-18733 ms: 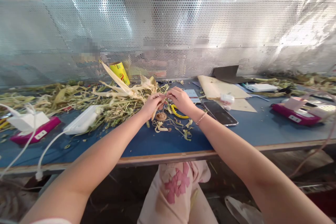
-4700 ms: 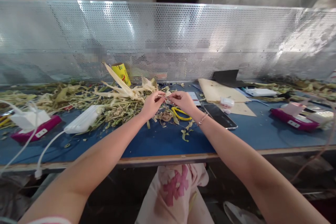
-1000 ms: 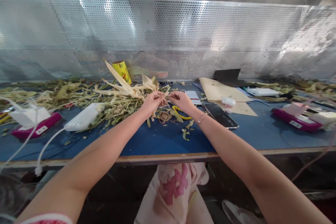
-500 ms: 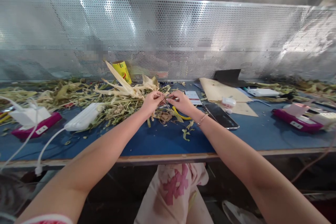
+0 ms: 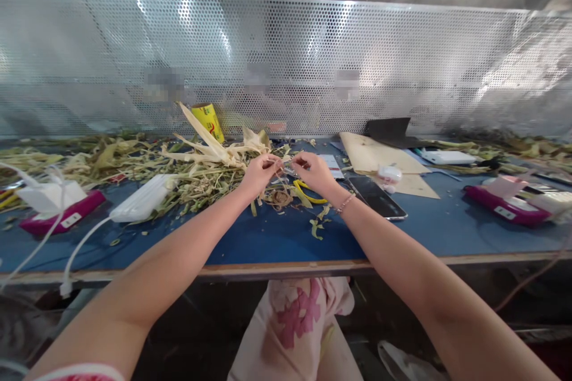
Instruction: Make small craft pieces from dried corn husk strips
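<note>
Over the middle of the blue table, my left hand (image 5: 261, 172) is closed in a pinch on a thin pale strand whose exact kind I cannot make out. A short gap to the right, my right hand (image 5: 311, 170) pinches with thumb and fingertips, and a fine strand seems to run between the two hands. Below them lies a small brown coil (image 5: 282, 197) of twine-like fibre. A yellow loop (image 5: 311, 195), like a tool handle, rests under my right hand. Dry husk leaves (image 5: 210, 146) and a heap of dried stalks (image 5: 196, 184) lie beside my left hand.
A black phone (image 5: 378, 197), a small white case (image 5: 388, 175) and brown card sheets (image 5: 379, 155) lie to the right. On the left are a white power bank (image 5: 143, 197) with a cable and a magenta box (image 5: 62, 214). A perforated metal screen (image 5: 286, 65) closes off the back.
My right hand has moved slightly right, widening the gap between the hands. More of the yellow loop and coil shows; the things on the table have not moved.
</note>
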Demonstrator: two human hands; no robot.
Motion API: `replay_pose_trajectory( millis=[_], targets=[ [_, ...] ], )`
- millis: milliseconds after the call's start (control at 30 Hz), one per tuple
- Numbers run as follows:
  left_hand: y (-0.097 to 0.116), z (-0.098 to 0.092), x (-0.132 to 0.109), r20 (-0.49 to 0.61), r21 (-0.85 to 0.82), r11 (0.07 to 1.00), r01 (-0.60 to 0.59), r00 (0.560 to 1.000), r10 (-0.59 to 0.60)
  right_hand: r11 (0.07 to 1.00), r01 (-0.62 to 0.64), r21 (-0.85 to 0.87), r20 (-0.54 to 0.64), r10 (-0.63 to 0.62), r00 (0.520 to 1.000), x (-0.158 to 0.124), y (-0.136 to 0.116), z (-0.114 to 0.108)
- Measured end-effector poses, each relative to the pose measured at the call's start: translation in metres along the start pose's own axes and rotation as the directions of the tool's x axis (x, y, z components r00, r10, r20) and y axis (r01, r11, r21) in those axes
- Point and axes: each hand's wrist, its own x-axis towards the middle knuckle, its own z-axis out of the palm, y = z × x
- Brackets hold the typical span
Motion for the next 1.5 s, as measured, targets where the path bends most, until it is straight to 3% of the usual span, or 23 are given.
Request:
replay_pose_trajectory(
  millis=[300, 433, 733, 1000, 1500],
  targets=[
    [0.001, -0.001, -0.001, -0.012, -0.072, 0.997, -0.016, 1.000, 0.015, 0.971, 0.015, 0.239, -0.148, 0.021, 0.989, -0.001, -0.003, -0.006],
    [0.005, 0.001, -0.002, -0.002, -0.039, 0.998, -0.053, 0.999, 0.053, 0.953, -0.039, 0.299, -0.127, 0.081, 0.989, 0.000, -0.002, -0.003],
    [0.005, 0.001, -0.003, -0.001, -0.067, 0.994, -0.083, 0.997, 0.083, 0.943, 0.010, 0.332, -0.099, 0.025, 0.995, -0.002, -0.005, -0.003],
    [0.003, 0.001, -0.002, -0.033, -0.036, 0.993, -0.110, 0.994, 0.109, 0.934, -0.004, 0.357, -0.155, 0.063, 0.986, 0.000, -0.002, 0.000],
    [0.005, 0.000, -0.003, -0.037, -0.013, 0.992, -0.128, 0.991, 0.127, 0.863, -0.068, 0.500, -0.064, 0.116, 0.991, -0.001, -0.006, 0.002]
  ],
)
